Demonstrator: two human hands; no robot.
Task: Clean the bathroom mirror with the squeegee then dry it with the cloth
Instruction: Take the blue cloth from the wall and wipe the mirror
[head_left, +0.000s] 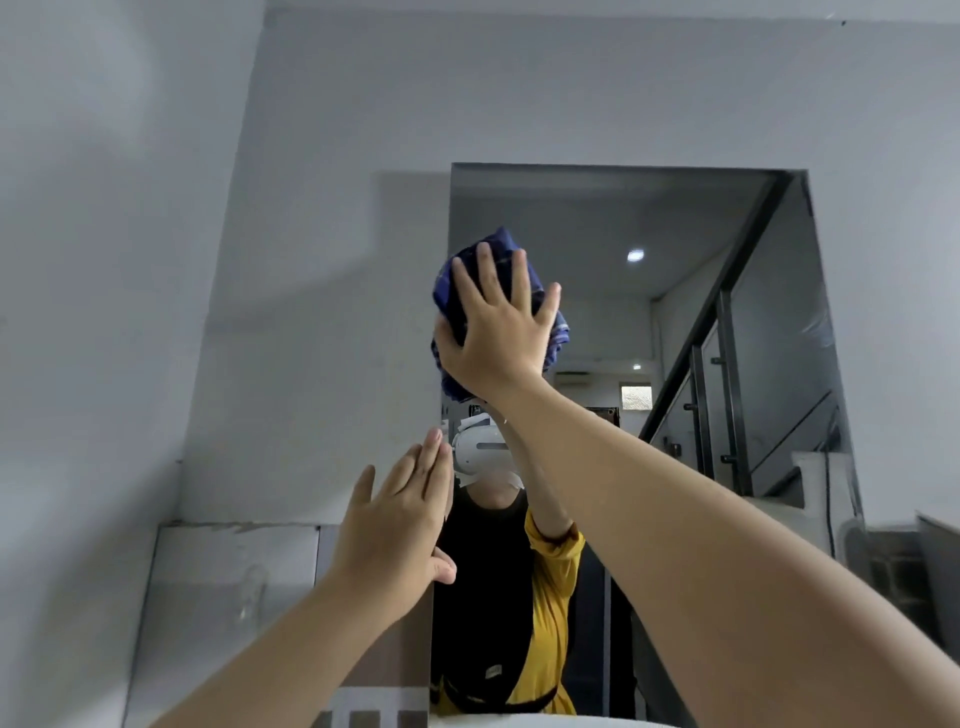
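Note:
The bathroom mirror (675, 322) hangs on the grey wall ahead of me and reaches from mid-height down to the bottom of the view. My right hand (493, 327) presses a bunched dark blue checked cloth (498, 244) flat against the upper left part of the glass, fingers spread over it. My left hand (400, 525) is flat and empty, fingers together, resting against the mirror's left edge lower down. The squeegee is not in sight. My own reflection fills the lower left of the glass.
Grey wall (311, 208) surrounds the mirror. A tiled panel (234, 587) sits low on the left. The white rim of a basin (519, 722) shows at the bottom edge. A staircase with a dark railing appears only as a reflection.

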